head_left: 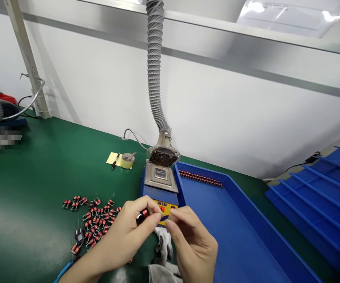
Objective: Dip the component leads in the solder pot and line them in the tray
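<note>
My left hand [139, 228] is closed around a small red-and-black coil component [142, 215], with thumb and index finger pinched together at its right side. Close beside it, my right hand [192, 239] holds thumb and fingertips pinched near the left fingertips; whatever lies between them is too small to make out. A loose pile of similar coil components [96, 220] with thin wire leads lies on the green table left of my left hand. Behind both hands stands a solder pot [161, 173] with a square metal top and a yellow display panel [167, 207], partly hidden by my fingers.
A ribbed exhaust hose [155, 59] hangs over the pot. Right of it, a large blue tray [226, 228] holds rows of coils [201, 178] at its far end. Gloves [164, 245] lie below my hands. Yellow paper, a pen and a tape roll [127, 160] sit behind; blue trays [317, 200] lean right.
</note>
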A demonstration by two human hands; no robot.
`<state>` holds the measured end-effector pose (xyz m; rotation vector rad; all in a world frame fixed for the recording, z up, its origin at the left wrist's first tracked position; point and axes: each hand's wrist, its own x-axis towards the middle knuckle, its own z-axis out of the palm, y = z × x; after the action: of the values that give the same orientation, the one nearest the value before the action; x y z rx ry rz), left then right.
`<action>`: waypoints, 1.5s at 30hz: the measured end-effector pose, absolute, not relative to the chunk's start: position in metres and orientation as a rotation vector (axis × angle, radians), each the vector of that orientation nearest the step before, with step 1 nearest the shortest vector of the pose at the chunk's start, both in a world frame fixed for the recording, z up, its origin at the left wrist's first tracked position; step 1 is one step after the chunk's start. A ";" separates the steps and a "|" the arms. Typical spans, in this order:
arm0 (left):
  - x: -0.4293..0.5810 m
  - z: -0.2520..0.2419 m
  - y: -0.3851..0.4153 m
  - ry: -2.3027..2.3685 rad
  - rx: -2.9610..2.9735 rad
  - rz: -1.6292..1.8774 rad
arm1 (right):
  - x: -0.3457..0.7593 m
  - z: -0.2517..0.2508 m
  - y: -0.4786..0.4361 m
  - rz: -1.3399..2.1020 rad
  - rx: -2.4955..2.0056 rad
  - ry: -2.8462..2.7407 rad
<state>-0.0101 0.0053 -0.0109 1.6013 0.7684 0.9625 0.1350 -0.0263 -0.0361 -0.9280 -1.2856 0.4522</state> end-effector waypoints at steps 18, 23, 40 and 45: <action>-0.014 -0.008 0.007 0.726 1.569 0.940 | 0.146 -0.027 -0.034 0.365 -0.885 -1.636; -0.016 -0.010 0.007 0.705 1.715 0.843 | 0.148 -0.023 -0.036 0.183 -0.952 -1.775; -0.018 -0.015 0.004 0.652 2.280 1.238 | 0.146 -0.028 -0.034 0.115 -0.896 -1.765; -0.013 -0.018 0.008 0.591 2.629 1.404 | 0.142 -0.033 -0.037 0.559 -1.135 -1.612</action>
<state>-0.0132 0.0079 -0.0184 2.6295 0.5911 1.4038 0.1417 -0.0372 -0.0326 -1.1350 -1.6119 0.5588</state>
